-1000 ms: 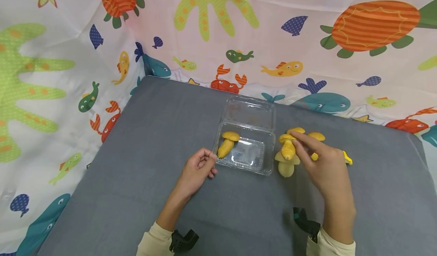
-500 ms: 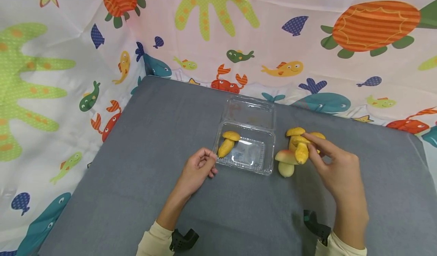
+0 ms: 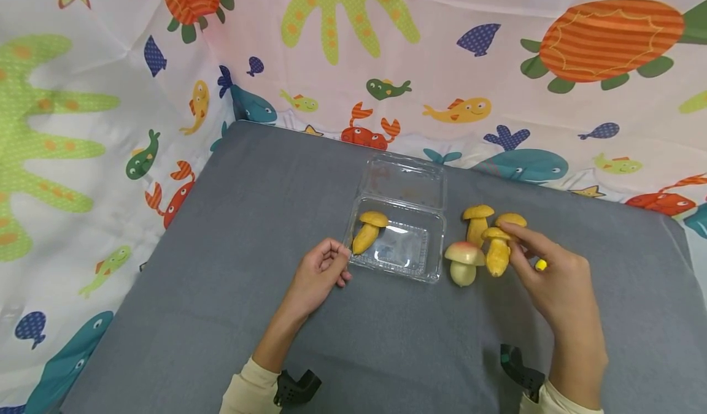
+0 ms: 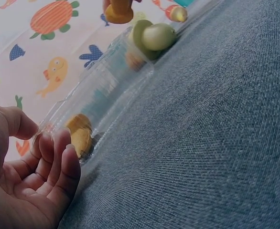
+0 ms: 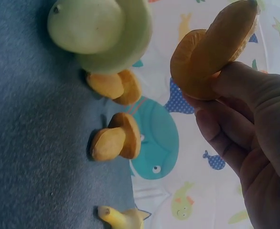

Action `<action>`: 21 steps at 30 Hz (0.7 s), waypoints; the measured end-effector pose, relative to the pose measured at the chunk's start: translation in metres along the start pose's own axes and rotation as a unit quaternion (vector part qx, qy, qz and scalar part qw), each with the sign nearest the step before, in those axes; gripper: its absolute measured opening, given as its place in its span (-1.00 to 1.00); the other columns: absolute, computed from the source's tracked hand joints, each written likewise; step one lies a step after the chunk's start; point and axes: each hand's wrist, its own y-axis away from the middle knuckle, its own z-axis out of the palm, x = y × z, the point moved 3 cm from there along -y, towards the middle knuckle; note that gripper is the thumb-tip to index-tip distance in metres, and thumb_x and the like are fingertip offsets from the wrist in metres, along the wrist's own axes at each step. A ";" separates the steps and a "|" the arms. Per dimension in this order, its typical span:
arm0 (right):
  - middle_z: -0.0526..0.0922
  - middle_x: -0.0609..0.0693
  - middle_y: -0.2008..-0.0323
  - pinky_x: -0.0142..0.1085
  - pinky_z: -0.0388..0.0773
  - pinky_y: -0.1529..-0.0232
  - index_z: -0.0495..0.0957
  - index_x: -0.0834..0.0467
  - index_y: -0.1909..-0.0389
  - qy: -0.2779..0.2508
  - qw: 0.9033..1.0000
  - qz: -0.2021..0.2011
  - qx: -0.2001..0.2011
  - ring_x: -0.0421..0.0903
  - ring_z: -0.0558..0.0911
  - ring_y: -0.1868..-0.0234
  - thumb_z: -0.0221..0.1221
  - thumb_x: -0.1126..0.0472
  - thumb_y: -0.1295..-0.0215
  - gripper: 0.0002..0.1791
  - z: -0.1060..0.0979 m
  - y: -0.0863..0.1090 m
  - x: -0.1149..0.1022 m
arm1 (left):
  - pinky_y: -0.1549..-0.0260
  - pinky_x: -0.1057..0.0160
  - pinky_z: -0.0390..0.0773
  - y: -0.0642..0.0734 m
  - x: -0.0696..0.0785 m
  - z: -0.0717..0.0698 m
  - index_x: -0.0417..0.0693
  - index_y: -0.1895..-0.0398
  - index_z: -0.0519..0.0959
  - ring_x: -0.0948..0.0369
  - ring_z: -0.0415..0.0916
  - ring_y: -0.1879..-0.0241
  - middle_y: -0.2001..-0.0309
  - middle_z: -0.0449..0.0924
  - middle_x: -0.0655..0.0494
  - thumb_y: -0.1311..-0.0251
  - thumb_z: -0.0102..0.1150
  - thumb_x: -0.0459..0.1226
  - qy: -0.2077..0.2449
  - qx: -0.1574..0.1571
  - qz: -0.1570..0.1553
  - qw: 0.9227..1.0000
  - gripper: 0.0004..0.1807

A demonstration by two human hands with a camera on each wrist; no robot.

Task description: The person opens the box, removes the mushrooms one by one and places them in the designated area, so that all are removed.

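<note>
My left hand [image 3: 320, 273] pinches the near left edge of an open clear plastic clamshell box [image 3: 407, 251] between thumb and index finger. Inside the box, at its left side, lies one yellow mushroom [image 3: 367, 233]. Raised off the table, another yellow mushroom [image 3: 498, 259] is pinched by its cap in my right hand [image 3: 558, 285]; the right wrist view shows this held mushroom [image 5: 221, 43] with its stem sticking up. Just left of it stands a pale green mushroom [image 3: 463, 267] with a reddish cap. Behind are two more yellow mushrooms, one left [image 3: 477, 222], one right [image 3: 510, 219].
A bright yellow piece [image 3: 541, 265] is mostly hidden behind my right hand; the right wrist view shows its yellow stem [image 5: 116, 217]. The box's lid [image 3: 405, 181] lies back toward a printed cloth wall [image 3: 331, 83]. Grey cloth [image 3: 248, 199] covers the table.
My right hand has moved right and slightly toward me with the held mushroom, uncovering the reddish cap of the pale mushroom and the yellow mushroom behind. The left hand stays at the box.
</note>
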 end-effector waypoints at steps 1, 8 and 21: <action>0.79 0.06 0.29 -0.70 0.37 0.27 0.76 0.06 -0.17 -0.002 1.000 -0.001 0.000 -0.58 0.44 0.31 0.41 0.52 -0.20 -0.47 0.000 0.001 0.001 | 0.35 0.29 0.70 0.000 0.000 0.000 -0.25 0.06 0.58 0.00 0.68 0.33 0.32 0.59 -0.11 -0.57 0.17 -0.23 0.001 0.001 -0.001 1.000 -0.79; 0.80 0.11 0.22 -0.74 0.34 0.24 0.76 0.06 -0.16 0.000 1.000 0.004 0.008 -0.64 0.43 0.26 0.41 0.55 -0.16 -0.44 -0.005 0.012 0.012 | 0.34 0.29 0.70 0.000 0.002 0.004 -0.19 0.07 0.60 -0.06 0.67 0.31 0.35 0.59 -0.10 -0.57 0.14 -0.29 0.003 -0.008 -0.002 1.000 -0.87; 0.83 0.08 0.11 -0.70 0.36 0.30 0.77 0.03 -0.14 0.006 1.000 0.010 -0.015 -0.65 0.43 0.24 0.45 0.52 -0.15 -0.46 0.001 0.016 0.018 | 0.33 0.26 0.71 0.004 0.003 0.000 -0.22 0.07 0.59 -0.05 0.68 0.30 0.32 0.58 -0.14 -0.57 0.14 -0.27 -0.001 -0.001 0.002 1.000 -0.85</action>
